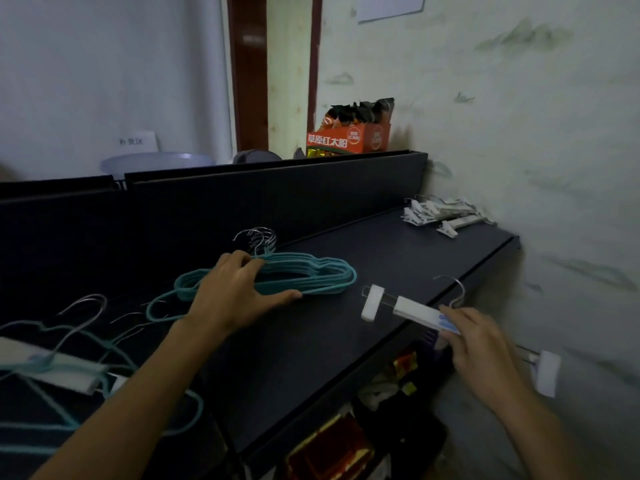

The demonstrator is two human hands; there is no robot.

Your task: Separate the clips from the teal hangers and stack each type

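Dark shelf top runs from lower left to the wall at right, with a black back panel standing along its far edge. Behind the panel: an orange carton printed with white characters, dark packets standing up out of it. Left of that, a pale bluish basin with a white paper label behind it. Brown door frame further back. Wall at right pale with faint green marks; a paper sheet pinned near the top. Below the shelf, red-and-gold packages, possibly snack bags; too dim to read.
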